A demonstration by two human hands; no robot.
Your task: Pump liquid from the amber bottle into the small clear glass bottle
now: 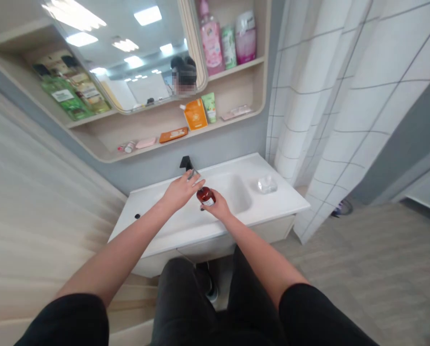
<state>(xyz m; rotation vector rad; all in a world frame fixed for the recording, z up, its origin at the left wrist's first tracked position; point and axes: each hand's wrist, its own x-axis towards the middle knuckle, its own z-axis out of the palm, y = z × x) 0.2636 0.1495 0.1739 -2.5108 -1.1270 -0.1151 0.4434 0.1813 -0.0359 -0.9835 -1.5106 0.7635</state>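
Observation:
Over the white sink basin (241, 192), my right hand (219, 205) is wrapped round a small amber bottle (205, 195) with a pale label. The bottle is tilted, its top toward my left hand. My left hand (182, 191) is just left of it, fingers bent and thumb near the bottle's neck. A small greyish piece (193, 174) shows at its fingertips; I cannot tell whether it is a pump head or a cap. Behind the left hand stands the black faucet (186, 163), partly hidden.
A clear dish (267, 184) sits on the counter at right. Above are a mirror (143, 62) and shelves bearing a pink pump bottle (212, 42), green bottles (65, 96) and an orange pouch (195, 114). Curtains hang at both sides, with a white checked one (319, 120) at right.

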